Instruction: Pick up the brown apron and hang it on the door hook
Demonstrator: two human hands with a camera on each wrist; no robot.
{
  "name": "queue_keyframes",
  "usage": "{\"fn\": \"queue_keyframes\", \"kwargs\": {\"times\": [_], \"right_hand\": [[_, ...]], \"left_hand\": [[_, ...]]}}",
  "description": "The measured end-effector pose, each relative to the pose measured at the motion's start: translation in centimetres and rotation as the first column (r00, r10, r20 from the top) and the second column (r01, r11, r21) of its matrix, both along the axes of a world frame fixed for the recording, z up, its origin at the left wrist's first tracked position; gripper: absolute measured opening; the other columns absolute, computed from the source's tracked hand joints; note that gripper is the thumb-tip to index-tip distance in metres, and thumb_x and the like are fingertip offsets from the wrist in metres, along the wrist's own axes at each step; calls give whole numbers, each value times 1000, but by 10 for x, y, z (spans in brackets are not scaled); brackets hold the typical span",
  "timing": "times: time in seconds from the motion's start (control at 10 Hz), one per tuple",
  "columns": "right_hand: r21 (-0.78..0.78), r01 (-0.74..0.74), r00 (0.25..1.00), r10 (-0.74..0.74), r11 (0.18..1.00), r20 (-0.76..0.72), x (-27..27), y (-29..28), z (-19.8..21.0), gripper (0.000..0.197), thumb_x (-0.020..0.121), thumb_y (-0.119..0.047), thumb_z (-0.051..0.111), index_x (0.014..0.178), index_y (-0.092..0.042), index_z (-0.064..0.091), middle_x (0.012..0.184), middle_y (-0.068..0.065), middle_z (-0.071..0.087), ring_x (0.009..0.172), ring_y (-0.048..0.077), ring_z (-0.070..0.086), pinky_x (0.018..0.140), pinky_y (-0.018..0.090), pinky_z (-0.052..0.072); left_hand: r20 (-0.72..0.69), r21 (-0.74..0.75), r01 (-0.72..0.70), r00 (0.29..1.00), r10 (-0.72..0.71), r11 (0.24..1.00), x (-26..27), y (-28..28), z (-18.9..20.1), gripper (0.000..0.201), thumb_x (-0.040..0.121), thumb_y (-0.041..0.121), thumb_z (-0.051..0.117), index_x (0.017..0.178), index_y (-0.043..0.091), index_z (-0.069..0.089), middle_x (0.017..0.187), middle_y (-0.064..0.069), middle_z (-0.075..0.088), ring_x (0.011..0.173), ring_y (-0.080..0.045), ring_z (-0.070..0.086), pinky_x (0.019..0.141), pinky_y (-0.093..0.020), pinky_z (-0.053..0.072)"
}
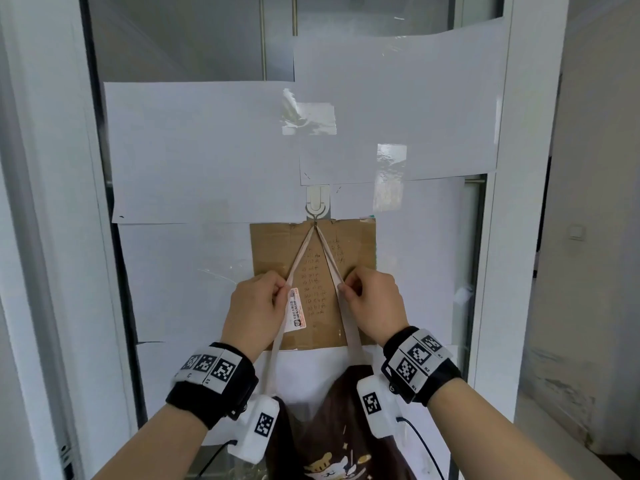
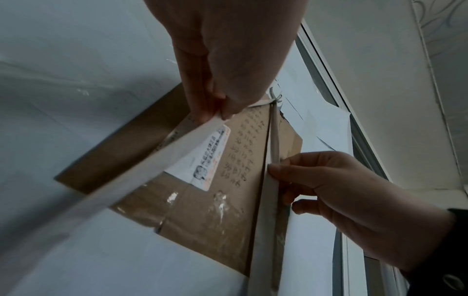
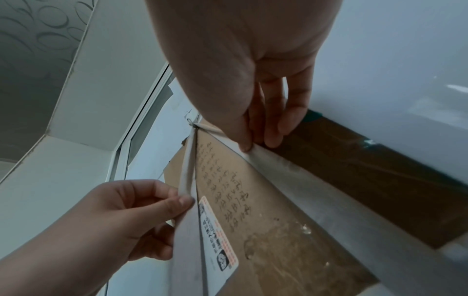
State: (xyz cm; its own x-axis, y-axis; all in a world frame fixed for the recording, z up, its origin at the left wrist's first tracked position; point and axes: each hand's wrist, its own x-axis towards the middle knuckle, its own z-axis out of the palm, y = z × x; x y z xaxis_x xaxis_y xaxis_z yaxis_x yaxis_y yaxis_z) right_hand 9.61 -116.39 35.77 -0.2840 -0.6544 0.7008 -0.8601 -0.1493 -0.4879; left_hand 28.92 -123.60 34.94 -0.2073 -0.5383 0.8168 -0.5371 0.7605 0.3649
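Both hands pinch the beige neck strap of the brown apron, its loop caught over the door hook.

The left hand (image 1: 254, 308) pinches the left run of the flat beige fabric strap (image 1: 298, 258) between thumb and fingers, beside a white printed label (image 1: 295, 310). The strap peaks on the small metal wire hook (image 1: 316, 216), over a taped brown cardboard sheet (image 1: 356, 244). The right hand (image 1: 374, 304) pinches the right run. The dark brown apron with a cartoon cat print (image 1: 332, 441) hangs below, between the wrists.
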Motion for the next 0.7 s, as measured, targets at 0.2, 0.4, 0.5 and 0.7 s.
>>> {"fn": "queue_keyframes", "kwargs": {"times": [0.2, 0.4, 0.5, 0.7], "right_hand": [[52, 41, 999, -39, 998, -27, 1, 2, -7, 11, 90, -26, 60, 82, -18, 60, 79, -1, 63, 74, 22, 59, 60, 30, 40], [79, 78, 996, -75, 994, -36, 4, 3, -14, 13, 90, -26, 58, 82, -17, 59, 81, 2, 63, 75, 24, 59, 61, 31, 41], [64, 29, 999, -31, 998, 25, 2, 4, -15, 12, 89, -27, 63, 80, -19, 60, 76, -4, 63, 71, 19, 60, 62, 32, 47], [-78, -26, 990, 37, 997, 140, -3, 40, -28, 20, 82, -36, 74, 86, -26, 58, 67, -7, 62, 64, 7, 59, 62, 27, 50]], "left_hand": [[-61, 55, 65, 996, -62, 996, 1, 5, 5, 11, 90, 15, 68, 80, 16, 67, 71, 9, 66, 66, -6, 64, 64, -27, 56], [-65, 72, 94, 994, -90, 993, -6, 8, 0, 6, 81, 10, 74, 81, 14, 69, 73, 4, 65, 62, -12, 63, 66, -34, 58], [-65, 104, 93, 994, -87, 990, -4, 9, -5, 8, 80, 10, 74, 81, 15, 69, 74, 4, 65, 62, -10, 63, 67, -36, 58], [-132, 115, 87, 989, -72, 990, 12, 23, -6, 20, 83, 27, 77, 98, 25, 63, 79, 11, 63, 67, -2, 63, 67, -22, 56]]}}
